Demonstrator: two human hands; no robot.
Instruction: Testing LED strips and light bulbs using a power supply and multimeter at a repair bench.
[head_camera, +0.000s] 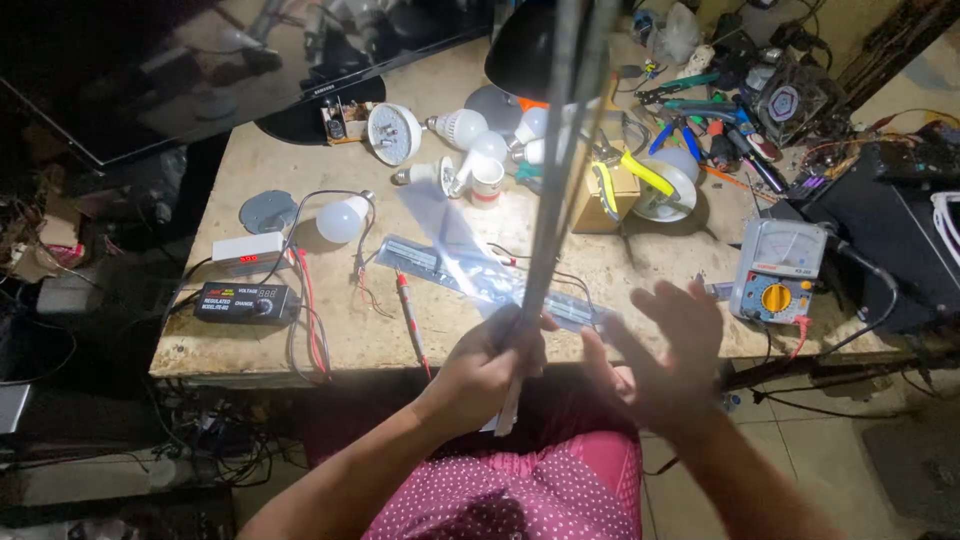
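My left hand (490, 365) is closed round the lower part of a long, thin, pale tube (556, 190) that rises steeply towards the camera and out of the top of the view. My right hand (665, 350) hovers beside it, fingers spread, blurred, holding nothing. Both hands are above the front edge of a worn wooden workbench (250, 345). Under the tube lies a flat grey strip with a circuit board (460, 270) on the bench.
An analogue multimeter (778, 270) sits at the right. A black power supply box (243, 301), a white box with a red display (248, 250) and red probes (410, 315) lie at the left. Bulbs (343, 218), bulb parts and hand tools (690, 105) crowd the back, beside a dark monitor (200, 70).
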